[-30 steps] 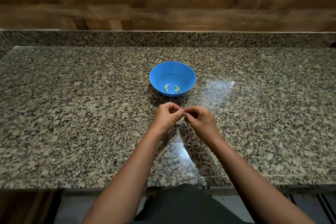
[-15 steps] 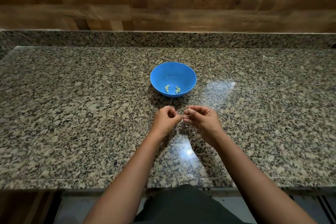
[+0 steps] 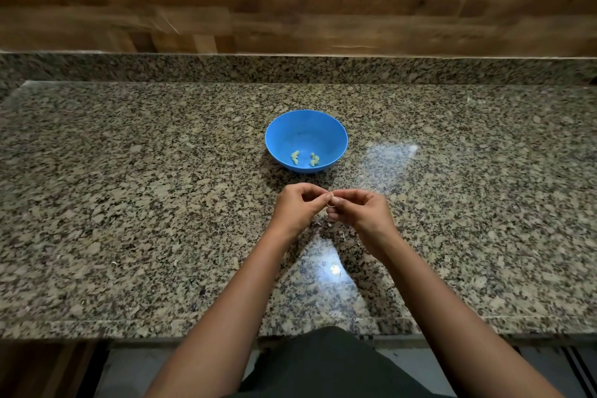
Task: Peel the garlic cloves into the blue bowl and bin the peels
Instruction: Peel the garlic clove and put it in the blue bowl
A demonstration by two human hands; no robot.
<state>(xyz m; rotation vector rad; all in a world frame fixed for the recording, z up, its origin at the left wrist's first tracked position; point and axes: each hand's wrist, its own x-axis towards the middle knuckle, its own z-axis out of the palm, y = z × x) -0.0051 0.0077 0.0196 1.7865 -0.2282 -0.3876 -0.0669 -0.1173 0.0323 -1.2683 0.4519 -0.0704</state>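
Granite tabletop (image 3: 129, 203) keeps the blue bowl (image 3: 307, 129) just past left hand (image 3: 295, 208) and right hand (image 3: 363, 213), both pinching one clove (image 3: 332, 203), probably for quick drops.

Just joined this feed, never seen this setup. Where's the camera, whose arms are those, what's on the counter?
No machine here: a person works bare-handed, and the one camera sits on their head, looking down. The left hand and right hand meet fingertip to fingertip, pinching a small pale thing, presumably a garlic clove, though it is too small to be sure. Beyond them on the granite counter stands the blue bowl, with a few peeled cloves inside. No bin is in view.
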